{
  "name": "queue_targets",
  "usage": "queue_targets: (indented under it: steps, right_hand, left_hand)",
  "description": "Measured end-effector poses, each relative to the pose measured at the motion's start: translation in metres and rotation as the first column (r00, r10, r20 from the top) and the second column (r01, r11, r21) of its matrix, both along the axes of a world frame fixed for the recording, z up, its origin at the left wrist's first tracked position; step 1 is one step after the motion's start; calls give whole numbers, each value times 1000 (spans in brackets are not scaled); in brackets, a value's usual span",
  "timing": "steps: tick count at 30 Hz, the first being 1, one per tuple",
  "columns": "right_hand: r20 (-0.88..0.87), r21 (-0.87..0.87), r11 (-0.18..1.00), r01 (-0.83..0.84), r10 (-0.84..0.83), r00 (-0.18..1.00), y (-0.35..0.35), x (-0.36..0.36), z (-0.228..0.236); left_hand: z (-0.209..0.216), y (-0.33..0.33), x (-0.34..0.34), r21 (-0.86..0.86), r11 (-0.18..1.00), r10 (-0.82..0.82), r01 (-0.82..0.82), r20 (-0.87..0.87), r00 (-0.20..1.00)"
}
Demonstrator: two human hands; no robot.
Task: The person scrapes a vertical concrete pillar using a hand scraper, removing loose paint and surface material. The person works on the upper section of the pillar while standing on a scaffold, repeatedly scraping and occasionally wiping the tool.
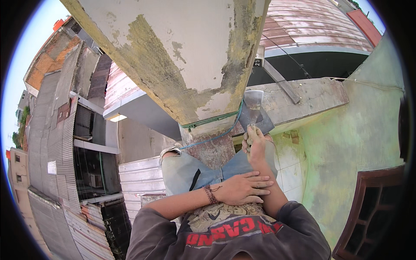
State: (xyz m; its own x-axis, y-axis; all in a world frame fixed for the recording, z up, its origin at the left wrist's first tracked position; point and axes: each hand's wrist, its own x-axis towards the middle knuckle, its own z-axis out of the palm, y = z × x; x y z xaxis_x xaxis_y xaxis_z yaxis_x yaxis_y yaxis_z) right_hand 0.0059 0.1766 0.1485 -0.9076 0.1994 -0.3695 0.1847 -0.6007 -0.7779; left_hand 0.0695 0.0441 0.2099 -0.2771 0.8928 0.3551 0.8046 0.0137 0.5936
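Observation:
My right hand (255, 145) is closed around the handle of a putty knife (254, 100), its broad metal blade pointing up and away from me. My left hand (242, 189) lies flat across my right forearm, fingers stretched out and holding nothing. Directly ahead rises a pillar (190, 47) with patchy, worn plaster and yellowish edges. Green cord (214, 120) is wound around its lower end, and a blue cord (203, 142) trails from it. Behind the blade is a dark flat plate (265, 123), partly hidden by the knife and my hand.
I sit with my knees apart over a narrow, worn ledge (212, 151). A concrete ledge (320, 96) with a loose wooden strip (281, 80) runs to the right, meeting a green wall (351, 134). Corrugated roofs (47, 143) lie far below at left; a tiled surface (291, 173) shows below right.

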Motion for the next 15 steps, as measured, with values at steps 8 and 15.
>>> queue_targets:
  steps: [8, 15]
  right_hand:
    - [-63, 479, 863, 160, -148, 987, 29, -28, 0]
    - [144, 975, 155, -161, 115, 983, 46, -65, 28]
  left_hand:
    - [34, -52, -56, -19, 840, 535, -542, -142, 833]
    - [20, 80, -45, 342, 929, 209, -140, -173, 962]
